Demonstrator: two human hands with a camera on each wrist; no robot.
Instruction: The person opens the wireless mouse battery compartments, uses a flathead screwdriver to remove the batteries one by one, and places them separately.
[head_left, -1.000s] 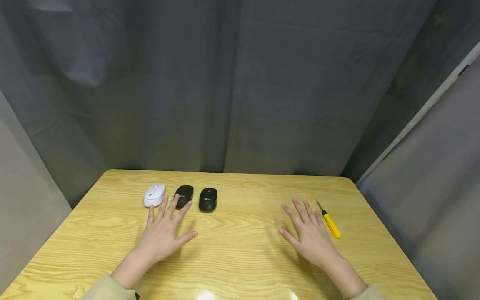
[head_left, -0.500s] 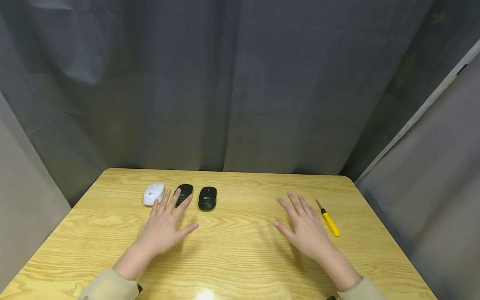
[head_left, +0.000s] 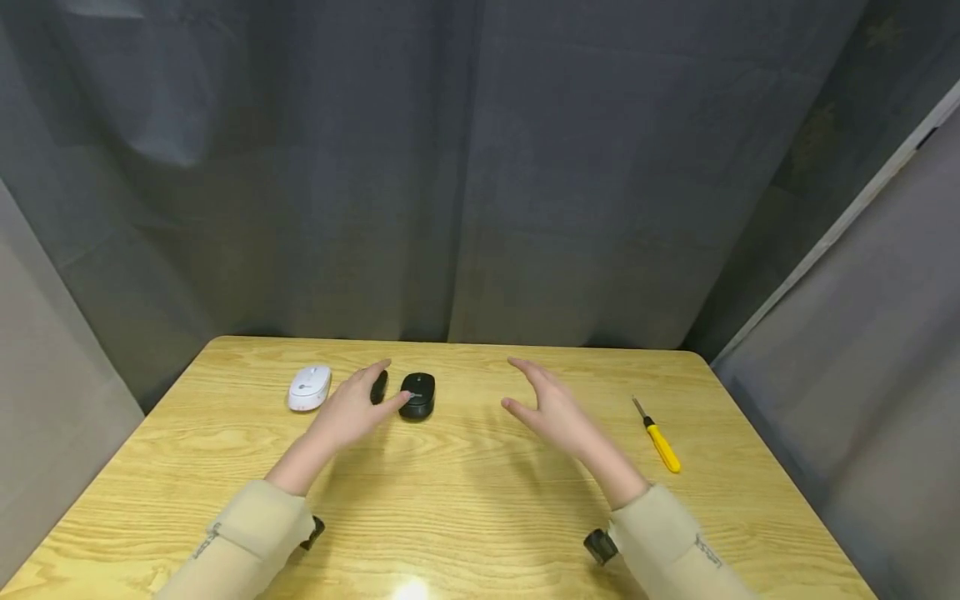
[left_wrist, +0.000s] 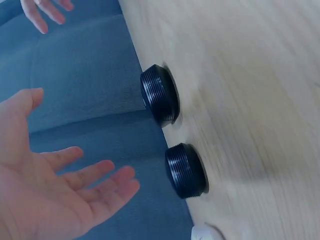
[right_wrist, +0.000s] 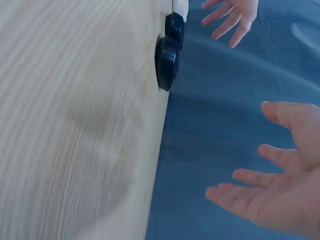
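My left hand [head_left: 351,415] hovers above the table with fingers extended and holds nothing. In the head view it covers much of the middle black computer mouse [head_left: 380,387], while its thumb overlaps the image of the right-hand black mouse [head_left: 422,407]. The left wrist view shows a gap between that hand and both mice. Just left of the hand lies a white computer mouse [head_left: 310,388]. My right hand [head_left: 557,417] is raised over the table too, thumb and fingers spread apart, with nothing in it. A screwdriver [head_left: 662,447] with a yellow handle lies to its right.
The wood-grain table [head_left: 465,517] has rounded far corners. Dark grey curtains [head_left: 480,183] hang behind it, and a lighter grey cloth [head_left: 855,350] hangs along the right side. A small black device [head_left: 600,547] is worn at the right cuff.
Both hands have moved inward, towards each other, and turned from palms down to thumb side up. More of both sleeves shows now. The mice and the screwdriver stay in place.
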